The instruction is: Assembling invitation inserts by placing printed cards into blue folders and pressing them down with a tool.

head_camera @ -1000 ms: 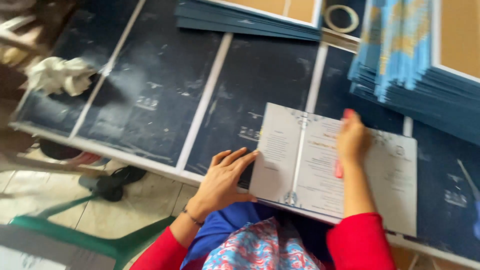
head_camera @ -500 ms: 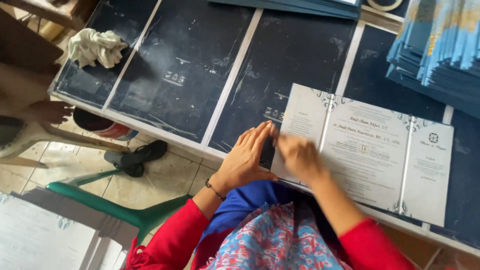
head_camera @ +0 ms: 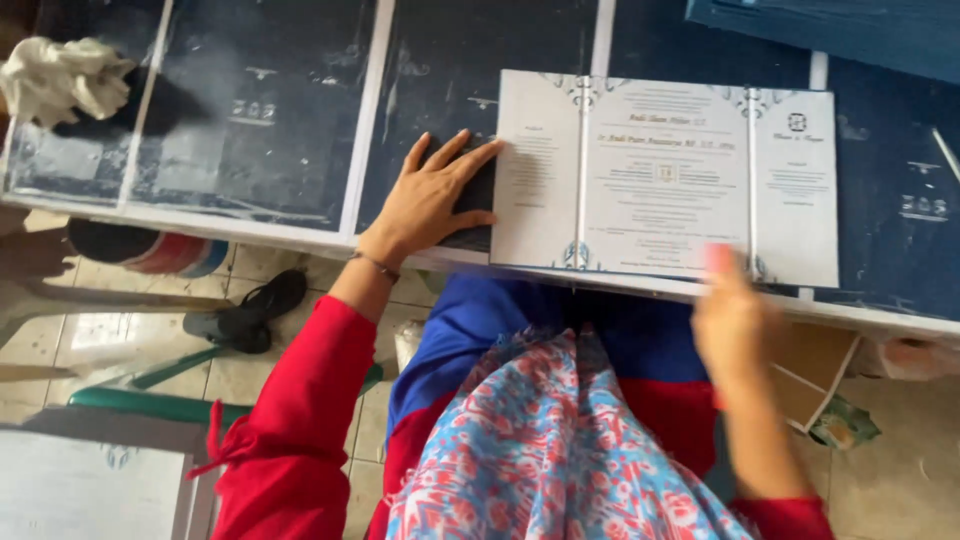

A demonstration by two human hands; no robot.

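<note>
A pale three-panel printed card [head_camera: 660,175] lies unfolded flat on the dark blue table [head_camera: 300,110], near its front edge. My left hand [head_camera: 430,195] rests flat on the table with fingers spread, its fingertips touching the card's left edge. My right hand [head_camera: 732,320] is blurred, lifted off the card and hanging at the table's front edge just below the card's lower right part. It holds nothing that I can see. Both arms wear red sleeves.
A crumpled white cloth [head_camera: 62,78] lies at the table's far left. A stack of dark blue sheets [head_camera: 850,35] sits at the back right. Below the table are a black sandal [head_camera: 250,310], a tiled floor and a green chair frame [head_camera: 150,405].
The card is now fully unfolded into three panels. My right hand slid off the card's left side and drew back to the front edge at the right. My left hand stays at the left edge.
</note>
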